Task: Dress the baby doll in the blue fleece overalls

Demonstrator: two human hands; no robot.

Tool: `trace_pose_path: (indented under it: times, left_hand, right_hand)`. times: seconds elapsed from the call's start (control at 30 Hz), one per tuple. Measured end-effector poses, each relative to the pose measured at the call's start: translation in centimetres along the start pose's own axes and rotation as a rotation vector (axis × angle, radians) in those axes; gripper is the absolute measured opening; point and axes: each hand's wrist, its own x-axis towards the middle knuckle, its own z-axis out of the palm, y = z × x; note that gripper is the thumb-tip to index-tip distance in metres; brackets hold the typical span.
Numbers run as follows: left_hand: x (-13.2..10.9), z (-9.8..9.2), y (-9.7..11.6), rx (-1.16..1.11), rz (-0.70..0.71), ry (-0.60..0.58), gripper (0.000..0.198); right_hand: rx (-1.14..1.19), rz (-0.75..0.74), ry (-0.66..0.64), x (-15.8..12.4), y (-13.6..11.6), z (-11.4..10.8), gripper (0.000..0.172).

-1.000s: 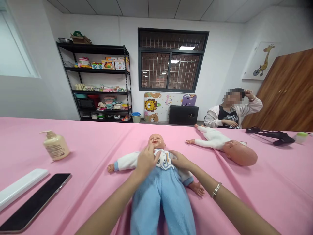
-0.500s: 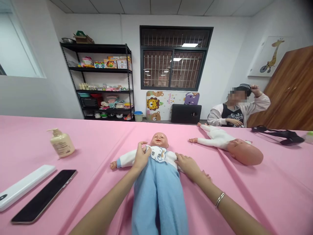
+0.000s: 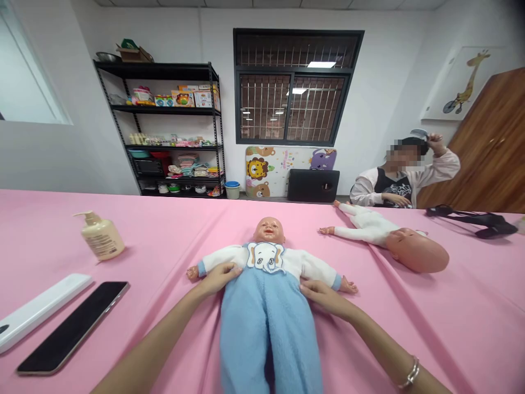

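Head view: left hand (image 3: pixel 217 278), right hand (image 3: pixel 326 300) flank doll (image 3: pixel 268 230), legs cut off.

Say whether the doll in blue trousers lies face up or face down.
Face up: the doll shows its face and elephant-print chest upward.

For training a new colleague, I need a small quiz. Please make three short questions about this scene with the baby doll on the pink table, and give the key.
1. True or false: the bracelet is on the person's left wrist.
2. Multiple choice: which picture is on the chest of the baby doll? A) an elephant B) a lion C) a giraffe
3. Fill the gap: in the head view, the black smartphone lies to the ___ of the doll.

Key: 1. False, it is on the right wrist. 2. A. 3. left.
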Motion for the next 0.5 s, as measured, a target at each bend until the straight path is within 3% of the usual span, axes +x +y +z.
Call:
trace_pose_path:
  times: [0.07,0.13,0.2,0.3,0.4,0.5]
  left_hand:
    - [0.0,0.0,-0.1,-0.054,0.019,0.013,0.043]
    - [0.0,0.2,-0.3,-0.072,0.032,0.023,0.042]
    - [-0.1,0.4,-0.6,-0.06,0.057,0.04,0.041]
    - [-0.2,0.4,-0.8,-0.003,0.096,0.152,0.04]
    - [0.2,-0.1,-0.5,0.004,0.083,0.323,0.039]
    - [1.3,-0.7,0.4,0.064,0.076,0.384,0.031]
  right_hand:
    - [0.197,0.042,0.007,0.1,0.3,-0.8,0.046]
    - [0.339,0.052,0.191,0.9,0.8,-1.2,0.044]
    - [0.331,0.039,0.338,1.9,1.4,-0.9,0.046]
    - [0.288,0.037,0.374,2.7,1.9,0.1,0.047]
    - [0.547,0.121,0.418,2.5,2.0,0.4,0.047]
    - [0.695,0.161,0.444,2.4,2.4,0.0,0.046]
